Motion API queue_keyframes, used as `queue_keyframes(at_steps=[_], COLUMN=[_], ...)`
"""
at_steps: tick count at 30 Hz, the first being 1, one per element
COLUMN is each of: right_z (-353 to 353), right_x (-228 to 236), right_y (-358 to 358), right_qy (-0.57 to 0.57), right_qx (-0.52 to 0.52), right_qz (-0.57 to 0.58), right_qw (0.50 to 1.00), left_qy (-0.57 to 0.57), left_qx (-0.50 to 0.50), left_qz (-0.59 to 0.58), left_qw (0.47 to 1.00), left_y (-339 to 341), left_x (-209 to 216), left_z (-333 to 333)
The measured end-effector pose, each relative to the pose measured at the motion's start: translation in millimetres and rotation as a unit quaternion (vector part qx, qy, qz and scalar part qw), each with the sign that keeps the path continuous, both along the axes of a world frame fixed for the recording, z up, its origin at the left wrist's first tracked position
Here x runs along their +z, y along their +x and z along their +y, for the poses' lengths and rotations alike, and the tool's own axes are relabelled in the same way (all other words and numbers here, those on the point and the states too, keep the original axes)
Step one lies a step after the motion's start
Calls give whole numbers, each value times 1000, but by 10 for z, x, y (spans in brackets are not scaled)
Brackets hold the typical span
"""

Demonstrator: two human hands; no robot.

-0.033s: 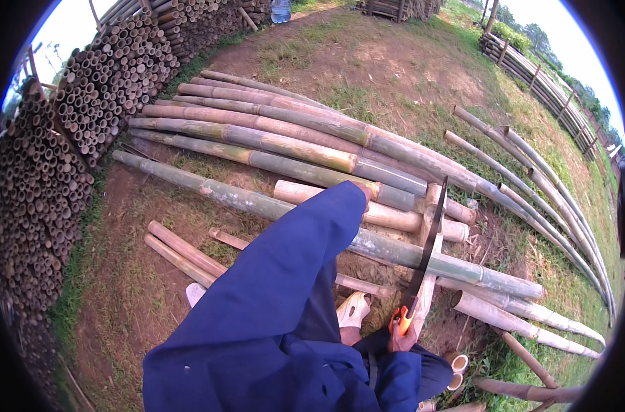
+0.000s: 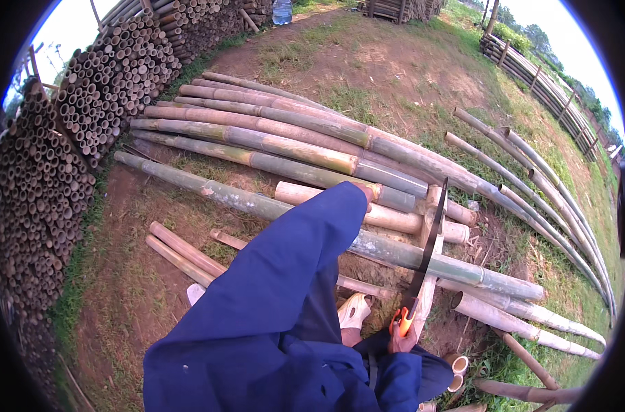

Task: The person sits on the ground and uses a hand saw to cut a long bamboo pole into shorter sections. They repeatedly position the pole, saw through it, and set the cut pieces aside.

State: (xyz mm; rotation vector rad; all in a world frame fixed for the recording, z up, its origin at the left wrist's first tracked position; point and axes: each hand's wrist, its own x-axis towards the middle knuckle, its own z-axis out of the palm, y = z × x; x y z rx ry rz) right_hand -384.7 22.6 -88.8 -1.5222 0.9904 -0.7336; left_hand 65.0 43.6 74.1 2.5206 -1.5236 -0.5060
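Note:
My right hand (image 2: 403,339) is closed round the orange handle of a handsaw (image 2: 428,248) at the lower middle. The saw's long dark blade points away from me and lies across a greenish bamboo pole (image 2: 463,272). Under that pole runs a pale wooden support (image 2: 426,299). My left arm, in a blue sleeve, reaches forward across the pole. My left hand (image 2: 365,193) is by the end of another bamboo pole (image 2: 397,199) and a thick, pale bamboo piece (image 2: 395,218); the sleeve hides most of its fingers.
Several long bamboo poles (image 2: 257,141) lie side by side ahead, and more curve along the right (image 2: 560,185). Stacked bamboo (image 2: 113,75) rises at the left. Short pieces (image 2: 182,254) lie left of my arm. My foot (image 2: 354,312) is beside the support.

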Motion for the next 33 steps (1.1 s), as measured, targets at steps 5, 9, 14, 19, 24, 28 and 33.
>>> queue_keyframes(at_steps=[5,9,14,19,24,28,33], right_z=[22,-23,122,61,94,74,-256], right_x=[-114,-40,236,231,246,-72,-690], right_y=[1,57,208,170,220,199,-98], right_qy=[31,-22,50,41,28,21,63], right_qx=[-18,5,-6,-17,-12,1,6], right_qz=[-42,20,-62,-60,-93,-99,-122], right_qw=[998,1000,997,997,995,995,991], left_qy=[-31,-313,-454,-376,-443,-422,-525], left_qx=[47,106,308,373,-51,-375,-496], left_qz=[138,39,407,145,505,676,669], left_qw=[989,943,730,836,739,473,174], left_y=[-361,-726,-645,-1073,-1754,-2198,-2877], left_x=[660,525,-130,409,1592,2207,2412], left_z=[846,1512,2011,1839,1650,1379,837])
